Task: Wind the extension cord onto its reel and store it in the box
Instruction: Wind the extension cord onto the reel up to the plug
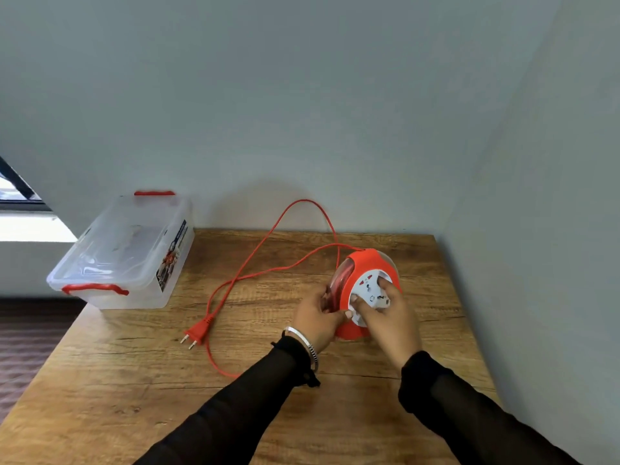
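Note:
A red cord reel (367, 263) with a white socket face stands on edge on the wooden table (134, 380), right of the middle. My left hand (317, 318) grips its left side, over the wound cord. My right hand (391, 315) grips the white socket face with curled fingers. The loose red cord (258, 256) loops over the table to the back wall and returns, ending in a two-pin plug (198, 332) that lies left of my hands. A clear plastic box (110, 283) with red handles and its lid on sits at the table's back left corner.
Grey walls close the table in at the back and on the right (536, 263). The table's left edge drops to a dark floor (27, 337). A window sill (30, 226) shows at the far left.

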`<state>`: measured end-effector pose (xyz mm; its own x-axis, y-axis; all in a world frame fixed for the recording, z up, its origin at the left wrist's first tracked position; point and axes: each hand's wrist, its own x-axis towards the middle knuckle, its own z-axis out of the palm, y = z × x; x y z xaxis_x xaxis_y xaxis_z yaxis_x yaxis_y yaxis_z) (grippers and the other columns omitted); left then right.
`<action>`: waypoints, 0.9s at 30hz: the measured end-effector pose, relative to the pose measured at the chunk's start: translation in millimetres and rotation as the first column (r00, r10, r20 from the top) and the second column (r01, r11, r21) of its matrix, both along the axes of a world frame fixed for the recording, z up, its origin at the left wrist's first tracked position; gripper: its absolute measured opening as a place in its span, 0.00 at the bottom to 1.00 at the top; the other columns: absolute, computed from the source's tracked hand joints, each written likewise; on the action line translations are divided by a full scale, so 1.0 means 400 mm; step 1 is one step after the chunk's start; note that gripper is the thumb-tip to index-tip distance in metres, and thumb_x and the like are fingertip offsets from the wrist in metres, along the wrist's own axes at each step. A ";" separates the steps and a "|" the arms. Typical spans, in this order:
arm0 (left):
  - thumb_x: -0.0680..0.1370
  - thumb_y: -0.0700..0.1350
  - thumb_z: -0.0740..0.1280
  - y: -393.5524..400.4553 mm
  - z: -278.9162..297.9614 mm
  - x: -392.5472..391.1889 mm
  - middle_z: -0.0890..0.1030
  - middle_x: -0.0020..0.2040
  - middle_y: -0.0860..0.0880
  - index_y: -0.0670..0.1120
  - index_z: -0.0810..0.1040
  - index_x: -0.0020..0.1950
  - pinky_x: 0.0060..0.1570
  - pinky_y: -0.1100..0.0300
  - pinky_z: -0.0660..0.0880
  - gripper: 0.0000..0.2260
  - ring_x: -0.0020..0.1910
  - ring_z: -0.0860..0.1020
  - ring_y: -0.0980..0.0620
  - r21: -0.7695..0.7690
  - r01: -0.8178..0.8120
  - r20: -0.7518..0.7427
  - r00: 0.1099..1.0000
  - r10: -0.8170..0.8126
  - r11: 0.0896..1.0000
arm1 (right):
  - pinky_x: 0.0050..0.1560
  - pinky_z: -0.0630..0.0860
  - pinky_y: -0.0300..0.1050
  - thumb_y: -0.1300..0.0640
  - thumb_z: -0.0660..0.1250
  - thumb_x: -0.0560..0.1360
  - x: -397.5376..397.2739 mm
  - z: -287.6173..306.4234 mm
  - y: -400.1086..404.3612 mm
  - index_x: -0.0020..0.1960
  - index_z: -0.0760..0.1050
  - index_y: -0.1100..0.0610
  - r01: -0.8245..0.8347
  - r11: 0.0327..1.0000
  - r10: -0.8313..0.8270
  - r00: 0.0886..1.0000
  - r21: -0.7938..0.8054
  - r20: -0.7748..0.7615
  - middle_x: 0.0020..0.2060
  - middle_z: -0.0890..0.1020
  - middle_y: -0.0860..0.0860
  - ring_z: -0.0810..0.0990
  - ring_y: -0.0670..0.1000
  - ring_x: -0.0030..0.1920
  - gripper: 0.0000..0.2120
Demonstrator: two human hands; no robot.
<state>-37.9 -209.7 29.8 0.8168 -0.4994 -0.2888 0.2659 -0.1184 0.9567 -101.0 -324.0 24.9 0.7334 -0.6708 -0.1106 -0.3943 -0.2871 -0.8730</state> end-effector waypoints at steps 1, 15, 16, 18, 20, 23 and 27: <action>0.72 0.30 0.68 0.000 -0.002 0.000 0.81 0.55 0.41 0.41 0.72 0.61 0.27 0.68 0.75 0.19 0.42 0.79 0.50 -0.004 0.001 0.003 1.000 -0.001 1.000 | 0.41 0.78 0.41 0.46 0.72 0.71 0.005 0.003 0.005 0.71 0.67 0.53 0.047 0.989 -0.049 0.999 0.140 0.010 0.63 0.77 0.54 0.80 0.54 0.55 0.32; 0.73 0.30 0.67 0.024 -0.022 0.003 0.80 0.46 0.48 0.47 0.69 0.57 0.27 0.59 0.78 0.18 0.37 0.79 0.52 0.026 -0.013 -0.050 0.999 0.014 1.000 | 0.24 0.68 0.35 0.59 0.63 0.78 -0.016 0.066 -0.026 0.47 0.77 0.57 0.003 0.810 0.065 0.993 0.587 -0.095 0.44 0.86 0.55 0.76 0.45 0.25 0.05; 0.73 0.31 0.68 0.027 -0.023 0.007 0.80 0.48 0.46 0.47 0.69 0.58 0.32 0.53 0.80 0.19 0.39 0.80 0.49 0.048 -0.016 -0.063 0.998 0.019 0.999 | 0.28 0.70 0.35 0.58 0.65 0.77 -0.030 0.059 -0.039 0.47 0.78 0.56 -0.075 0.953 0.117 0.985 0.293 -0.129 0.46 0.85 0.53 0.79 0.46 0.32 0.04; 0.72 0.33 0.69 0.027 -0.018 0.016 0.80 0.53 0.43 0.48 0.70 0.57 0.42 0.40 0.79 0.18 0.43 0.81 0.43 0.088 -0.014 -0.073 0.997 0.020 0.996 | 0.39 0.73 0.38 0.56 0.65 0.75 -0.054 0.052 -0.065 0.55 0.78 0.51 -0.307 0.849 0.229 0.947 -0.430 -0.226 0.55 0.79 0.49 0.80 0.49 0.49 0.09; 0.72 0.33 0.70 0.024 -0.009 0.026 0.80 0.55 0.42 0.47 0.69 0.60 0.43 0.36 0.78 0.20 0.47 0.81 0.39 0.104 0.010 -0.069 0.998 -0.003 0.995 | 0.46 0.76 0.44 0.58 0.63 0.75 -0.058 0.070 -0.077 0.66 0.72 0.45 -0.540 0.480 0.383 0.838 -0.691 -0.389 0.66 0.71 0.51 0.77 0.53 0.56 0.20; 0.73 0.34 0.70 0.017 0.016 0.041 0.80 0.50 0.46 0.48 0.64 0.68 0.30 0.50 0.81 0.27 0.41 0.82 0.47 0.134 0.085 -0.025 0.996 -0.082 0.987 | 0.43 0.74 0.46 0.67 0.60 0.74 -0.044 0.102 -0.088 0.74 0.56 0.41 -0.775 0.186 0.406 0.620 -0.604 -0.671 0.76 0.56 0.56 0.78 0.58 0.55 0.35; 0.72 0.33 0.70 0.010 0.060 0.059 0.79 0.54 0.47 0.52 0.62 0.72 0.33 0.54 0.81 0.32 0.44 0.81 0.48 0.230 0.197 0.046 0.976 -0.213 0.953 | 0.42 0.73 0.47 0.66 0.57 0.77 -0.024 0.105 -0.126 0.75 0.43 0.37 -0.817 0.034 0.367 0.546 -0.576 -0.753 0.75 0.53 0.61 0.76 0.61 0.56 0.39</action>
<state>-14.4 -205.8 53.6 0.7257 -0.5873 -0.3584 0.1475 -0.3760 0.9148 -110.7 -374.3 66.7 0.9688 0.1441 -0.2016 0.1820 -0.9659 0.1843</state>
